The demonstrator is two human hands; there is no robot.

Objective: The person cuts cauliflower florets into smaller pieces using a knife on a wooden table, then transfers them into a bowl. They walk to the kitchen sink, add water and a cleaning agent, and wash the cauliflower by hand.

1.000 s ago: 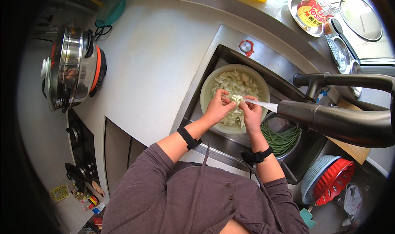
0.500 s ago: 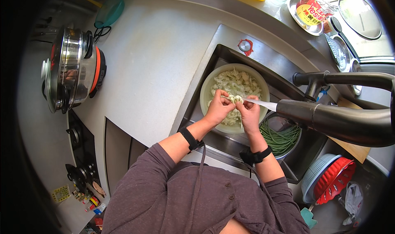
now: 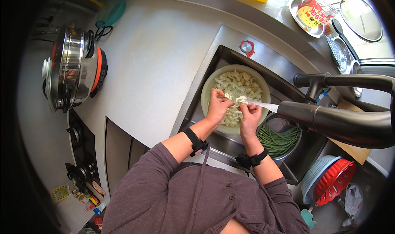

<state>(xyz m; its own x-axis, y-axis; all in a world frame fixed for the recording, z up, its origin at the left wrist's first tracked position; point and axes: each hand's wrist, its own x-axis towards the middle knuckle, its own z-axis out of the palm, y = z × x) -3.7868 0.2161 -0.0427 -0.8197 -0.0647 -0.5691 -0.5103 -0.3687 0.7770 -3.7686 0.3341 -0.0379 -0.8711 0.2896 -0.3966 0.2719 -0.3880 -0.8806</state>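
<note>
Both hands are over a pale round bowl (image 3: 207, 81) standing in the sink, full of cauliflower florets (image 3: 242, 78) in water. My left hand (image 3: 218, 107) pinches a small cauliflower piece (image 3: 228, 96) between thumb and fingers. My right hand (image 3: 250, 118), just beside it, is closed on another cauliflower floret (image 3: 241, 99). A narrow gap separates the two pieces. From the faucet (image 3: 329, 118) a stream of water (image 3: 265, 106) runs toward the bowl, passing by my right fingers. Green long beans (image 3: 279, 140) lie in a metal bowl to the right, partly behind my right wrist.
The steel sink (image 3: 190, 110) surrounds both bowls. A glass-lidded steel pot (image 3: 74, 69) stands at the far left on the white counter (image 3: 152, 61). Blue and red plastic baskets (image 3: 325, 179) are at lower right. A packet on a dish (image 3: 310, 13) sits by the window.
My hands have moved slightly apart. The cauliflower that was between them is now in two pieces, one in each hand. Water still runs.
</note>
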